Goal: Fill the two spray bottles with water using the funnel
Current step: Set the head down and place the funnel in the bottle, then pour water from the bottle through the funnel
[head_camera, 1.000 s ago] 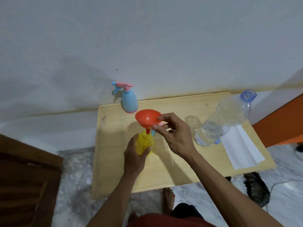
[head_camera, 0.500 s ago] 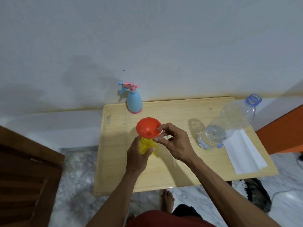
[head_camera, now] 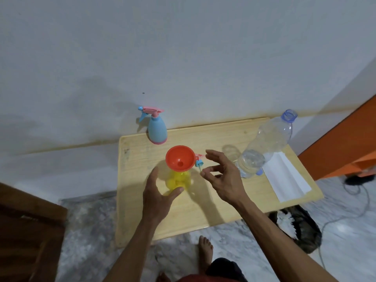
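Funnel (head_camera: 180,161) seated in yellow bottle (head_camera: 178,180), both my hands off it.

L hand (head_camera: 157,197) sits just below-left of the yellow spray btl, fingers spread open, thumb tip touching or nearly touching its lower side, can't tell which; no grip. R hand (head_camera: 222,178) hovers to the right of the funnel, fingers loosely curled and apart, holding nothing. Red funnel stands upright w/ spout down in the btl neck, mid-table (head_camera: 213,208). Removed sprayer head (head_camera: 199,162) lies on the table just right of the funnel, behind my R fingers. Blue spray bottle (head_camera: 157,131) w/ pink trigger stands at the far edge by the wall. Clear water bottle (head_camera: 264,147), uncapped, partly full, stands at right, beside a white folded paper (head_camera: 286,180).
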A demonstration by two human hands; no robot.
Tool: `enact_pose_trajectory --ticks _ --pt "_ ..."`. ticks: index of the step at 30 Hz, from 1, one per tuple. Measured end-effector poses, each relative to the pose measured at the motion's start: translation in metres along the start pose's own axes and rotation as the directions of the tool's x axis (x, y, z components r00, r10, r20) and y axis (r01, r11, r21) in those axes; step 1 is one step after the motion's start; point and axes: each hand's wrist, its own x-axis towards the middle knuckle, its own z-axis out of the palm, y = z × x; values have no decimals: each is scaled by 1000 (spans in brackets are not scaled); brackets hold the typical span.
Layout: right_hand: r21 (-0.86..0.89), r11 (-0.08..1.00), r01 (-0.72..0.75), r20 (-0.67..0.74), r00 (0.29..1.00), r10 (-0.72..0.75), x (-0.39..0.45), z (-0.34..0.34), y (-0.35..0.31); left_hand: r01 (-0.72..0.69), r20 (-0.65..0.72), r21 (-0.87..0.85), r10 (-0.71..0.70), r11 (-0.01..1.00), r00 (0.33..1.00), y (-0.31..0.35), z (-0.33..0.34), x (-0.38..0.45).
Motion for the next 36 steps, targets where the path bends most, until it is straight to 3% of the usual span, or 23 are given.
enact_pose_trajectory --ticks 6,11,14,17,24,36 --pt "-5 998 -57 -363 930 51 -22 -20 -3 -188 -70 -47 184 981 980 55 -16 0" --pt "-50 998 -31 -632 775 -7 -24 -49 -1 -219 -61 -19 218 976 974 84 -9 5" --pt "-76 996 -41 -721 693 -27 -15 -69 10 -182 -34 13 182 983 983 84 -3 5" --pt "-36 995 -89 -720 693 36 0 -87 21 -124 -49 30 125 992 991 83 4 3" --pt "90 991 -103 -550 824 136 40 -113 48 -96 -119 -21 93 995 989 84 19 -5" --pt "123 991 59 -512 859 12 61 -117 69 -34 -207 -57 22 998 978 85 32 -5"
